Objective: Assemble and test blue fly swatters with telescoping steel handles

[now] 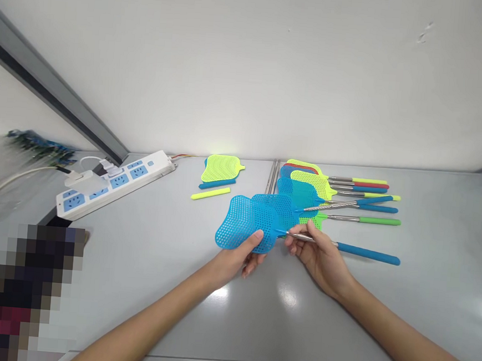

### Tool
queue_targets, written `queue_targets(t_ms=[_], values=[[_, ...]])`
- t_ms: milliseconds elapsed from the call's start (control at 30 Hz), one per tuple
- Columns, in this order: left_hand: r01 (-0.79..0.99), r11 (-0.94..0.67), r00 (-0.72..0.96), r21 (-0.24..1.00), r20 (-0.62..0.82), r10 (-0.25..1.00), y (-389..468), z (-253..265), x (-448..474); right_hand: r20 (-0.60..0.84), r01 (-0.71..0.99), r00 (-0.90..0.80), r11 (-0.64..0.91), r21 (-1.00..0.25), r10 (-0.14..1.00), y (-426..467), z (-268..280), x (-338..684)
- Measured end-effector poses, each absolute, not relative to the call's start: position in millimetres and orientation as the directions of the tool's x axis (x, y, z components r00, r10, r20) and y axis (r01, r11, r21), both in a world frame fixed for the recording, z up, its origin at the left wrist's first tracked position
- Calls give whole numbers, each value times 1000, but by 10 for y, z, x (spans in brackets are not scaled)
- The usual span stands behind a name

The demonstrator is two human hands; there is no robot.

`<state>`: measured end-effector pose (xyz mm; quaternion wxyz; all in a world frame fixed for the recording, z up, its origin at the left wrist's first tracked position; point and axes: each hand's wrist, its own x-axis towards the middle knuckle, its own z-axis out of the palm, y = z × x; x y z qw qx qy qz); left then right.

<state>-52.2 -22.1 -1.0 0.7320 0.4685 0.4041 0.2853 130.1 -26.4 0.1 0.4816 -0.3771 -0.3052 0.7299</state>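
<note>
A blue fly swatter [241, 225] is held above the table between both hands. My left hand [238, 261] pinches its perforated head, thumb on top and fingers beneath. My right hand [316, 259] grips the thin metal rod near where it joins the head. The swatter's blue handle [369, 253] points right, past my right hand. Just behind it lies a group of assembled swatters with blue, yellow, red and green parts, such as a green-handled swatter [379, 221] and a yellow-headed swatter [313, 183]. Their heads overlap and face left.
Further left lie a loose yellow swatter head [223, 169] over a blue one, a blue handle [217, 184] and a yellow handle [210, 193]. Metal rods [273, 174] lie near the wall. A white power strip [115, 184] with plugged-in chargers and cables sits at the left.
</note>
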Motion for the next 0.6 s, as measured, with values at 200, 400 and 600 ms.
queue_targets(t_ms=[200,400,600], values=[[-24,399,504,917,-333,797,-226,-5,-529,-219,-413,-259,-313,-855,941,-262,-14,1317],[6,379,488,926,-333,807,-231,-15,-533,-182,-336,-251,-262,-905,951,-259,-38,1341],[2,384,495,923,-334,802,-218,-22,-545,-225,-305,-229,-290,-907,947,-247,-33,1328]])
